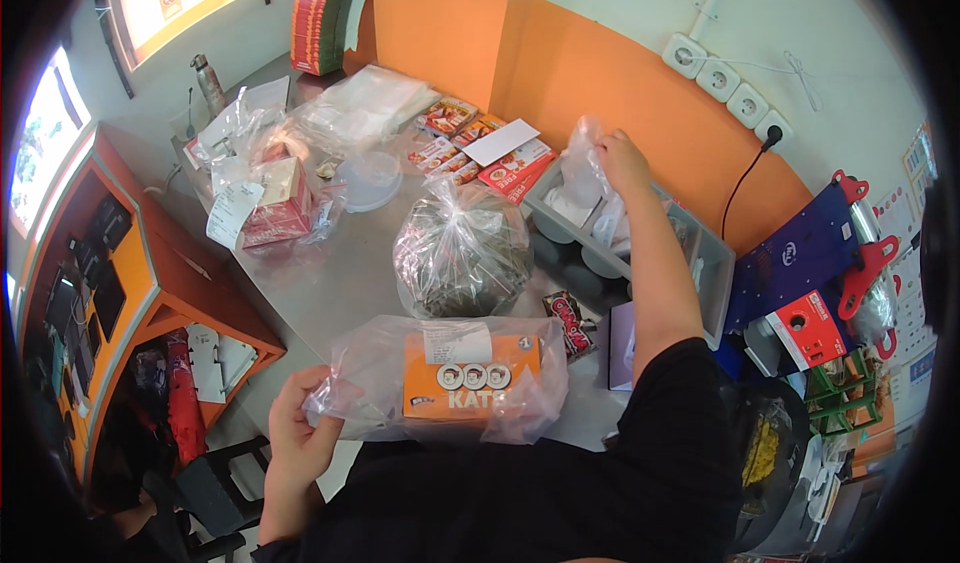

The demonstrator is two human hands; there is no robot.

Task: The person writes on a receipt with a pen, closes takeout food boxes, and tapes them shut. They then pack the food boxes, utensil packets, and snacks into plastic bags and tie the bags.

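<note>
My left hand pinches the gathered left end of a clear plastic bag. Inside that bag lies an orange printed box, with a paper receipt on its top edge. My right hand reaches over a grey divided plastic bin and grips a crumpled translucent plastic bag above its far compartment. Between my arms, just beyond the orange box, stands a full clear plastic bag tied at the top; its dark contents are hard to make out.
On the steel table, a pink box in plastic bears a receipt. Beyond are a round translucent lid, flat plastic bags and printed cards. A black snack packet lies near the bin. Wall sockets hang at right.
</note>
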